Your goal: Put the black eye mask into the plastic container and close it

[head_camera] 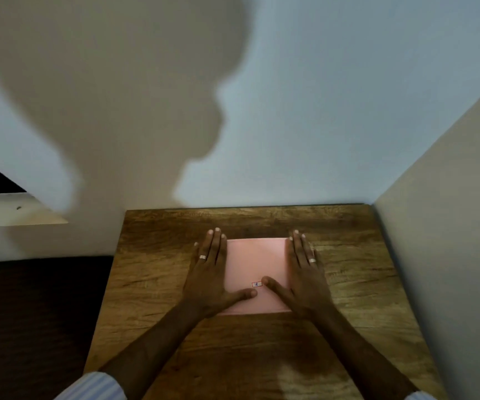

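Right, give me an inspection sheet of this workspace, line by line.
Surface: wooden table, set into a corner between two walls.
Job's things: pink container lying flat, lid side up, small sticker near its front; black eye mask not seen.
Clutter: nothing seen.
Grippers: left hand flat along the container's left edge, right hand flat along its right edge, both thumbs on top; a ring on each hand.
Cables: nothing seen.
Surroundings: pale walls carrying a large shadow, a ledge at left, dark floor below it.
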